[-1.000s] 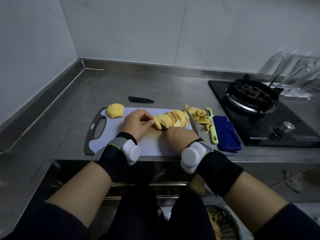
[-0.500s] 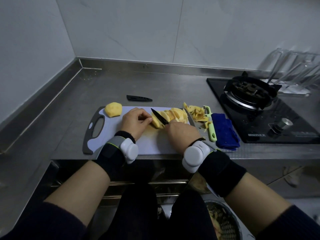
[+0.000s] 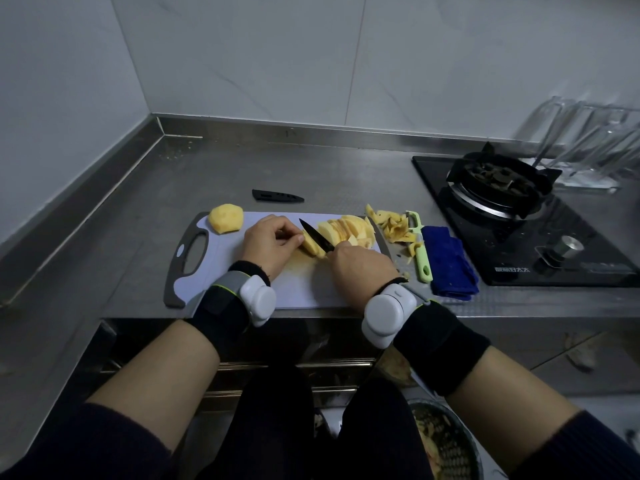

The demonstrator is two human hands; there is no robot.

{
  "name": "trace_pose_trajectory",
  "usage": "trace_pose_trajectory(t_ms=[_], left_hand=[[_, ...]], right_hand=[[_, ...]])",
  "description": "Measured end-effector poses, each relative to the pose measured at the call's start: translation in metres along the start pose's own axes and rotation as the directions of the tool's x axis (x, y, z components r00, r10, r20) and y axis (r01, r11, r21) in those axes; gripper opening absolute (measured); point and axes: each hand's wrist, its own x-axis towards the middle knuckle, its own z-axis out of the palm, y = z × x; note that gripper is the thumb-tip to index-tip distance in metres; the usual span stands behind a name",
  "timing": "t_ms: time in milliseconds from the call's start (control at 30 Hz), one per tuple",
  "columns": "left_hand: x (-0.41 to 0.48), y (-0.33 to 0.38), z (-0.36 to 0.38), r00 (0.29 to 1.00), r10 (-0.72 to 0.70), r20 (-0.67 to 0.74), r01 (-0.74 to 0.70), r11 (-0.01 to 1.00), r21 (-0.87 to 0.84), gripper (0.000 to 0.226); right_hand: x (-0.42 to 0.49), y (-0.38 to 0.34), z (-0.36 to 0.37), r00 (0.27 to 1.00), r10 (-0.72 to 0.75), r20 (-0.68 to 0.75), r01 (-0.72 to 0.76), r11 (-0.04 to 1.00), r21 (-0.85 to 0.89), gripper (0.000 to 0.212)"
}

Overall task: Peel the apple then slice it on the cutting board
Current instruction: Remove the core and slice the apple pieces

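A white cutting board (image 3: 214, 268) with a grey handle lies on the steel counter. My left hand (image 3: 268, 242) holds a small piece of peeled apple (image 3: 313, 247) down on the board with curled fingers. My right hand (image 3: 360, 268) grips a black knife (image 3: 317, 235), whose blade rests across that piece with the tip pointing up and left. Behind the blade is a pile of cut apple slices (image 3: 348, 230). A peeled apple half (image 3: 225, 218) sits at the board's far left corner.
Apple peels (image 3: 391, 225) and a green peeler (image 3: 420, 249) lie right of the board, next to a folded blue cloth (image 3: 450, 265). A black knife sheath (image 3: 277, 196) lies behind the board. A gas stove (image 3: 512, 202) fills the right. A bin (image 3: 446, 445) stands below.
The knife rose out of the apple and now lies on the piece again, a little left of the last cut. My left hand stayed on the piece. The view shifted slightly.
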Motion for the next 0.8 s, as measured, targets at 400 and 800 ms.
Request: trace_pose_trajectory(t_ms=[400,800], left_hand=[[0.0007,-0.0005,0.0011,1.000,-0.006,-0.004,0.006,1.000,-0.004,0.004],[0.0013,-0.0016,-0.0003,1.000,-0.010,0.005,0.010,1.000,0.006,0.004]], right_hand=[[0.0007,-0.0042,0.0016,0.999,0.009,0.037,-0.008,1.000,-0.007,0.024],[0.0023,-0.0036,0.0069,0.999,-0.010,0.034,0.011,0.999,-0.042,0.026]])
